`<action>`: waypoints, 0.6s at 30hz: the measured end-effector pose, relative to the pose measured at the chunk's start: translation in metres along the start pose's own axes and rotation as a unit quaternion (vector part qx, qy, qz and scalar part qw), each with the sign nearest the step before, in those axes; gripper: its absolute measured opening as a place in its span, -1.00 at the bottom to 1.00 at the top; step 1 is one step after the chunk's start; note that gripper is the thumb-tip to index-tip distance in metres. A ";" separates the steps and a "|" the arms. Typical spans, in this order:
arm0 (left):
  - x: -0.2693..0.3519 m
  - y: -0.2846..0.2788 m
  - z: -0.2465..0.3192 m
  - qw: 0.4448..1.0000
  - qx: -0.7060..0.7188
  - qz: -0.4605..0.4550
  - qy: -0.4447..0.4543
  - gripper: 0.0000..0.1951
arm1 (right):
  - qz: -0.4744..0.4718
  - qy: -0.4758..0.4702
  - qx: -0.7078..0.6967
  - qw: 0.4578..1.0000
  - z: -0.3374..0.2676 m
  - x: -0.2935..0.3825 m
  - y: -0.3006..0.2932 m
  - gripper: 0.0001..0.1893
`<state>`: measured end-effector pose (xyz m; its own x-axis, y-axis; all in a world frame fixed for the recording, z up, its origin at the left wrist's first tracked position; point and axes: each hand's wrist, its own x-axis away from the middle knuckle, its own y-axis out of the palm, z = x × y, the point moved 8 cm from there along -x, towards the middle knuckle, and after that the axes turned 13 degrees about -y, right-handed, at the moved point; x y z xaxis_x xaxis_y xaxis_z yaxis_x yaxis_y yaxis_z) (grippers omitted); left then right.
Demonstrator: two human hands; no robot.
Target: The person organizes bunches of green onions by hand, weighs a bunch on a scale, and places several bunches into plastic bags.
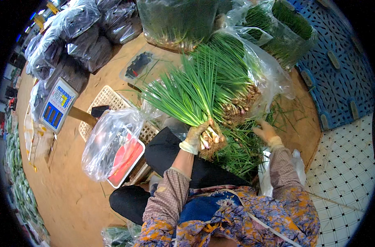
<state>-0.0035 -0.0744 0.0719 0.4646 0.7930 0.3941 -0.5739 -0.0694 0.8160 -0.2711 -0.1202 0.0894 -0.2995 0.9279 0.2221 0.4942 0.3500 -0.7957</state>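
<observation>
My left hand [196, 137], in a pale glove, grips a bunch of scallions [190, 102] near its white bulbs and brown roots, the green leaves fanning up and to the left. My right hand [265, 131], also gloved, is to the right of the bunch, fingers apart and holding nothing, above loose green trimmings [240, 154]. Just beyond my hands a larger pile of scallions [236, 61] lies in an opened clear plastic bag [267, 83], roots towards me.
At the left, a scale's display [59, 105] rises by a cream plastic basket [105, 95] with a phone [100, 110] on it. A clear bag partly covers a red and white tray [125, 163]. Bagged scallions [178, 24], dark filled bags [91, 46] and a blue plastic pallet [335, 61] stand beyond.
</observation>
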 end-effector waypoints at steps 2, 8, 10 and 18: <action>0.004 0.002 0.003 0.998 -0.040 0.048 0.009 -0.70 | 0.003 -0.043 -0.204 0.978 -0.091 -0.024 0.013 -0.57; 0.011 -0.004 0.016 0.978 -0.132 0.151 0.056 -0.80 | -0.072 -0.094 -0.071 0.990 -0.164 -0.051 0.056 -0.61; 0.014 -0.004 0.014 0.986 -0.094 0.134 0.040 -0.80 | -0.099 -0.063 -0.220 0.968 -0.155 -0.035 0.061 -0.55; 0.004 0.015 0.004 0.940 -0.307 0.143 -0.038 -0.70 | -0.303 -0.087 -0.470 0.825 -0.147 -0.026 0.108 -0.47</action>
<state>-0.0079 -0.0746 0.0870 0.2661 0.7480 0.6080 -0.9528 0.1083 0.2837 -0.0896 -0.0870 0.0808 -0.7953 0.5427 0.2700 0.6013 0.7629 0.2377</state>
